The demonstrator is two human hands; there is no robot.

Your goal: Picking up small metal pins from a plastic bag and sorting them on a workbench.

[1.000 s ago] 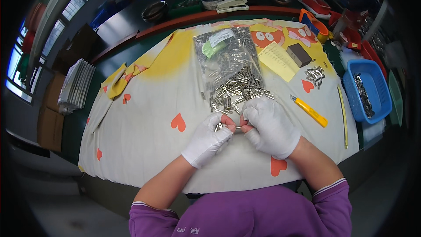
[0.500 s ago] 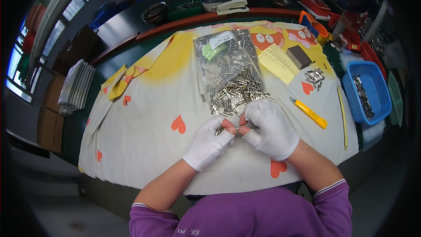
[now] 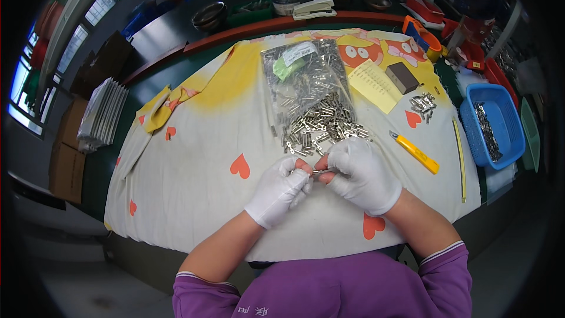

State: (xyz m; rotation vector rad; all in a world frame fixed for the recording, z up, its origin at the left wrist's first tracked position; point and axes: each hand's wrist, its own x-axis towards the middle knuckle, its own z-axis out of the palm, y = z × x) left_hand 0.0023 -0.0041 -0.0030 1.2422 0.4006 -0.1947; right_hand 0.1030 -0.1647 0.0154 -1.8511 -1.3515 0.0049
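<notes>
Both hands wear white gloves that leave some fingertips bare. A small silvery metal part [image 3: 319, 171] is pinched between them; its exact kind is too small to make out. My left hand [image 3: 279, 191] grips its left end with closed fingers. At the other end, the thumb and forefinger of my right hand [image 3: 364, 175] are closed on it. Just beyond the hands lies a heap of small metal parts [image 3: 323, 121], spilling from a clear plastic bag [image 3: 300, 82] that holds many more and has a white label and a green piece inside.
A yellow box cutter [image 3: 415, 152], a smaller pile of metal parts [image 3: 423, 105], a yellow paper slip [image 3: 374, 85] and a dark block [image 3: 402, 77] lie to the right on the patterned cloth [image 3: 194, 200]. Further right stands a blue basket [image 3: 475, 97] with metal parts.
The left fingers have shifted slightly, and the metal pieces that showed beneath them are now out of sight. The small part between the hands shows more clearly.
</notes>
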